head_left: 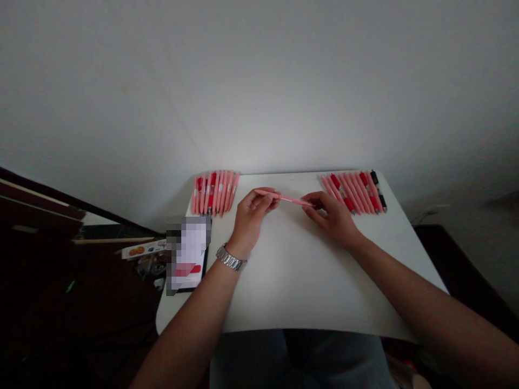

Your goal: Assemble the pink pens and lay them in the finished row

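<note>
A pink pen (288,200) is held level between both hands above the white table (300,286). My left hand (252,217), with a metal watch on its wrist, grips the pen's left end with curled fingers. My right hand (331,216) pinches the pen's right end. A row of several pink and red pens (214,192) lies at the table's far left. Another row of pink, red and black pens (354,192) lies at the far right, just behind my right hand.
A dark tablet-like object with a blurred screen (188,254) lies at the table's left edge. Dark furniture and clutter (81,254) stand to the left. A plain white wall (259,81) rises behind the table. My lap shows below the front edge.
</note>
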`<state>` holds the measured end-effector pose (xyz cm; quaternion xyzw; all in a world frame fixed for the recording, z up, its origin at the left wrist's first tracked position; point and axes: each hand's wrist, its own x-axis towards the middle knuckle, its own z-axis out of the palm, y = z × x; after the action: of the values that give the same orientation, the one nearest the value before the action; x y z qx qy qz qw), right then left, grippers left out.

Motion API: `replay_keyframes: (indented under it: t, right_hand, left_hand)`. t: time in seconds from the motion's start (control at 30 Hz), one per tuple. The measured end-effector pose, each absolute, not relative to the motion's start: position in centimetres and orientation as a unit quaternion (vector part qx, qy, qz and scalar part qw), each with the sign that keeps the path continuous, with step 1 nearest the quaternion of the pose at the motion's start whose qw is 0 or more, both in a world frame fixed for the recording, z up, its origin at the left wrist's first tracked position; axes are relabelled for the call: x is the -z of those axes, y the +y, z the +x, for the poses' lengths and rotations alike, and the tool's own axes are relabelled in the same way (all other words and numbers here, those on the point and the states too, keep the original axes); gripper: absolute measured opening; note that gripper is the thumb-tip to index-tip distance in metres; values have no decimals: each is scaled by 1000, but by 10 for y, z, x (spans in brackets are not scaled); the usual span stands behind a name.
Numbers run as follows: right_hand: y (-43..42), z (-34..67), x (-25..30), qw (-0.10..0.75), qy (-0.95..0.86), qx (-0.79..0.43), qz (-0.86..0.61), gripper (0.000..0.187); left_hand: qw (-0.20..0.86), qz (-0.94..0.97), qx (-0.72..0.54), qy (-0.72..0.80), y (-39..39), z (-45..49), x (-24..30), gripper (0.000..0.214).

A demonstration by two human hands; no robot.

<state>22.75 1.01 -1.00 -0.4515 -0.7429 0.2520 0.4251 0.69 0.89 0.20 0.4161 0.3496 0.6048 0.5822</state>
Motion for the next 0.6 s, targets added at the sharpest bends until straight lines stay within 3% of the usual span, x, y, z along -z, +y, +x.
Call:
replay_keyframes:
  t: [0.17,0.6]
  right_hand:
    - [6,227,0,395,-760,-245,-453,26]
    - [11,228,15,443,-727,-297,-433,32]
  left_hand:
    - [582,420,-600,353,8,7,-3,23]
    - [569,411,-620,350,10,6,-2,21]
